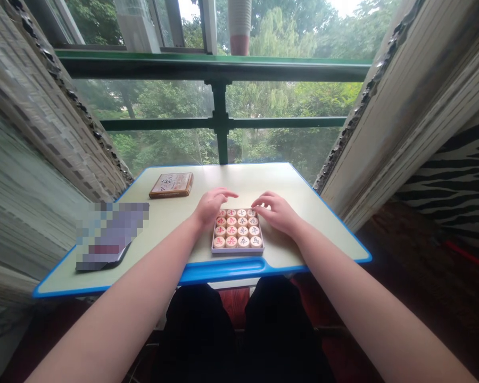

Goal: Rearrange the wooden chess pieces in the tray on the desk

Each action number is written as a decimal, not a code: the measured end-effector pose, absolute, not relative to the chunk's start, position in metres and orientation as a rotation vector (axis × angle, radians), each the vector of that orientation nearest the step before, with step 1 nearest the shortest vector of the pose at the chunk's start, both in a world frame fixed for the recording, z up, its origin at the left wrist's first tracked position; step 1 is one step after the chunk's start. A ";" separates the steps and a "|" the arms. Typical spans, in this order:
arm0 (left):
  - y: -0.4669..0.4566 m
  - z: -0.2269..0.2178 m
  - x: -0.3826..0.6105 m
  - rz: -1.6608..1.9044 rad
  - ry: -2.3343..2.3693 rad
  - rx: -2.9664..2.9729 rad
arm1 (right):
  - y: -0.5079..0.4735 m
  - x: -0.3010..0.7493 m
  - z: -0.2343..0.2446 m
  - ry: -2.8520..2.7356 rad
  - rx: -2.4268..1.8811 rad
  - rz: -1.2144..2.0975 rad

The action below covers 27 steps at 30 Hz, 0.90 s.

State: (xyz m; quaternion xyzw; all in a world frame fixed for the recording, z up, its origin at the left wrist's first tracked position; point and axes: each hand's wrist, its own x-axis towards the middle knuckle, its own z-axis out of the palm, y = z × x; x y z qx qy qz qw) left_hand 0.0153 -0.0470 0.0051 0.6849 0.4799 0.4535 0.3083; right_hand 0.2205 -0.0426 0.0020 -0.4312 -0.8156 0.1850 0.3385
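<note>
A shallow box (238,252) stands near the front edge of the table, filled with rows of round Chinese chess pieces (231,231). The pieces on its left half bear red characters, those on the right half black ones. My left hand (213,206) is over the box's far left corner, its fingers stretched out to the right with nothing in them. At the far right corner is my right hand (277,210), fingers apart and bent a little, the tips close to a black piece (252,213). Whether those tips touch it I cannot tell.
The pale table (303,234) has a blue rim and a blue groove (227,268) at the front. A patterned box lid (171,184) lies at the back left. A dark, partly blurred flat object (117,234) lies at the left. Curtains and a railed window surround the table.
</note>
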 end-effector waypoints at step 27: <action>-0.044 -0.014 -0.004 1.123 1.232 1.421 | -0.042 0.222 -0.001 -2.092 -1.153 0.580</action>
